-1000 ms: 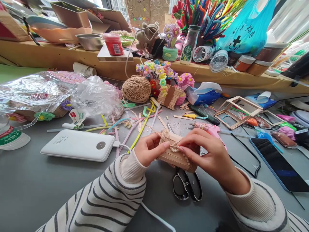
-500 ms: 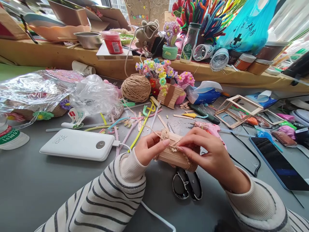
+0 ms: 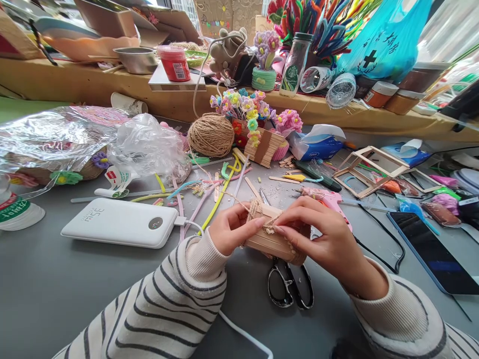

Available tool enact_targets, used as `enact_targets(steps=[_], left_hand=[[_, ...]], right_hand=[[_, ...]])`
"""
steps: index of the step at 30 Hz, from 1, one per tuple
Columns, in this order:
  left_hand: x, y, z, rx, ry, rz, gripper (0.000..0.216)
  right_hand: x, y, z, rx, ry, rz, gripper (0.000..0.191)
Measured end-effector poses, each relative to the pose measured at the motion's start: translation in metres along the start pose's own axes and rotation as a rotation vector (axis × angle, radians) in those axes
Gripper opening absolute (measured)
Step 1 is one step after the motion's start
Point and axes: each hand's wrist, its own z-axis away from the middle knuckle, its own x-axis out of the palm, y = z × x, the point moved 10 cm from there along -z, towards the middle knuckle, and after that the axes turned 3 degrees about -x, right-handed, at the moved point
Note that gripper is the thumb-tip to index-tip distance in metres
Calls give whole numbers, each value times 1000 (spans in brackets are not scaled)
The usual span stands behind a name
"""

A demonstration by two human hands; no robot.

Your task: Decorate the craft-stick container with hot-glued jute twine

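Gripped at its left end by the left hand, with the right hand pinching its twine trim, the craft-stick piece sits over the scissors! Both ends carry twine, bare sticks between; seemingly unfinished, its strand uncut.

I'm looking over a grey table, and its far half is packed! On the left I see a white power bank lying flat, a crumpled clear plastic bag beyond it. Mid-table, there's a ball of twine, with a yellow strip stretched out in front. Closer in, black-handled scissors! Right side: a dark phone, a pink glue gun, an open stick frame. Along the back I've got a brown-covered ledge, carrying a metal bowl and a capped glass bottle.
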Motion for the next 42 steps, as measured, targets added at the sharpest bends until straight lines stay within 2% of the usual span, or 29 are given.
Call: enact_targets(steps=[42], left_hand=[[-2,-3,0,-9,17,-30,30]], right_hand=[[5,4,0,49,-23,-11,8]])
